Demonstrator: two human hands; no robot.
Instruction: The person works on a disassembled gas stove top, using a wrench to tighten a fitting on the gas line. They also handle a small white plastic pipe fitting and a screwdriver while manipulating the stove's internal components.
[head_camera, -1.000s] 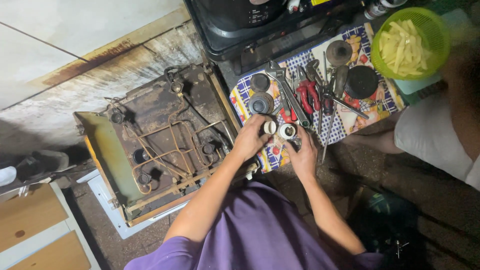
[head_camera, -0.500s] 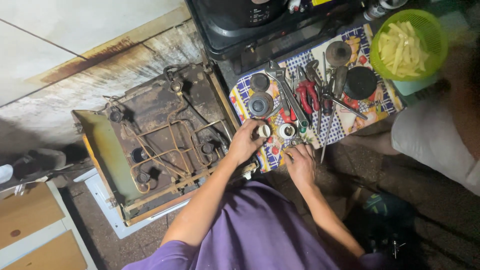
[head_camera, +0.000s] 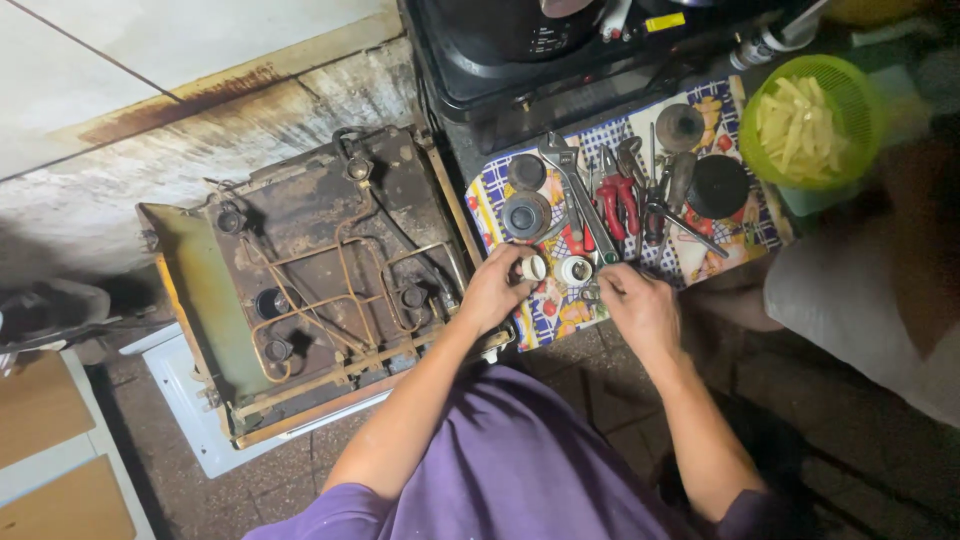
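- While the gas stove (head_camera: 320, 290) lies opened up on the floor to my left, its rusty pipes and burner seats bare, I judge the stripping-down largely done and the putting-back not yet begun.
- My left hand (head_camera: 495, 288) is closed around a small white knob (head_camera: 533, 268), fingers pinching it at the near edge of the patterned cloth (head_camera: 720, 240).
- My right hand (head_camera: 638, 305) rests just right of it, fingers curled down onto the cloth; I cannot tell whether it grips anything.
- A second white knob (head_camera: 575, 270) lies on the cloth between my two hands, touched by neither as far as I can see.
- Farther off on the cloth lie the round burner caps (head_camera: 527, 212), a wrench (head_camera: 575, 190), red-handled pliers (head_camera: 618, 200) and a dark round lid (head_camera: 718, 186), all laid out apart from the stove.
- To the far right a green basket (head_camera: 812, 105) holds pale cut strips, beside another person's leg.
- Nothing from the cloth sits back on the stove, so as I read it the refitting is all still left.
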